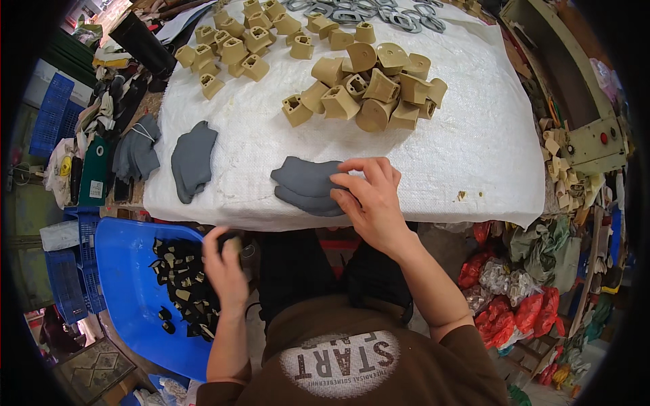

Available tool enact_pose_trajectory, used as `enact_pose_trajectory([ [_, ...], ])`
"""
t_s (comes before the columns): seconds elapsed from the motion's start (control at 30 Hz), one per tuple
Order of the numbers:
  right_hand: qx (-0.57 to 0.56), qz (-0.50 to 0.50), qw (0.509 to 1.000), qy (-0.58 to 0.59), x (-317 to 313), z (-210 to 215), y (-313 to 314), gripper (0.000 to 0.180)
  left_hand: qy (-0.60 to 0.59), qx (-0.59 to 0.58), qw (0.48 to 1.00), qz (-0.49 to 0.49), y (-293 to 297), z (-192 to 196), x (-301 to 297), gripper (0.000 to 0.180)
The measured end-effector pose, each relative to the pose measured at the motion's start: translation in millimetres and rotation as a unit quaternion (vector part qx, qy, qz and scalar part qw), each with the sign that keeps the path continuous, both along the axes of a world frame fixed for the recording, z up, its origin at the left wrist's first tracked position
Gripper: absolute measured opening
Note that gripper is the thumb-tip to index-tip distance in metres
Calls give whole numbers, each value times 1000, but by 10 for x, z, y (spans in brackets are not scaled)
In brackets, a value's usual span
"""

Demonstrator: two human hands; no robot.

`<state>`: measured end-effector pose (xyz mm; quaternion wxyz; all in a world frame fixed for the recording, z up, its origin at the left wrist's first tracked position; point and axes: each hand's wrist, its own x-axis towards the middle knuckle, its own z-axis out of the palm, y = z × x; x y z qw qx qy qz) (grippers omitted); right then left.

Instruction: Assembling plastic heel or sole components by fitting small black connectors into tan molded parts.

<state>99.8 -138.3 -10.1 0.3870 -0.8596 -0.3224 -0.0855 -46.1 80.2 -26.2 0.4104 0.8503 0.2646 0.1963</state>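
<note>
Two overlapping dark grey curved sheet pieces (305, 179) lie near the front edge of the white-covered table. My right hand (376, 206) is at their right end, thumb and fingers closed on the edge. Off the table, smeared by motion, my left hand (227, 274) hovers by the right rim of a blue basin (128, 271). A small dark patch shows near its fingertips, too blurred to name. Inside the basin are many small black and tan pieces (183, 281). More grey pieces (193, 161) lie farther left, beside a tied grey bundle (137, 149).
Tan hollow blocks are heaped at the table's middle (369, 91) and back left (233, 51). Grey rings (406, 17) lie along the back of the white cloth (474, 149). Red plastic bags (497, 321) sit on the right below, near a greenish metal frame (599, 145).
</note>
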Motion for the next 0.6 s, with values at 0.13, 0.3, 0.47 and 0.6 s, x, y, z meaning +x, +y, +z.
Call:
enact_pose_trajectory([
  [0.13,-24,-15,999,-16,45,4,12,21,177,279,932,149,614,-84,-798,30],
  [0.3,-36,-23,999,-14,71,20,137,22,135,348,902,217,717,31,-779,31],
  [0.47,-81,-36,995,-35,109,-77,170,13,-97,52,993,-38,65,111,-3,19],
  [0.6,-8,-38,999,5,120,-132,204,6,-105,-109,960,-236,-515,268,363,17],
])
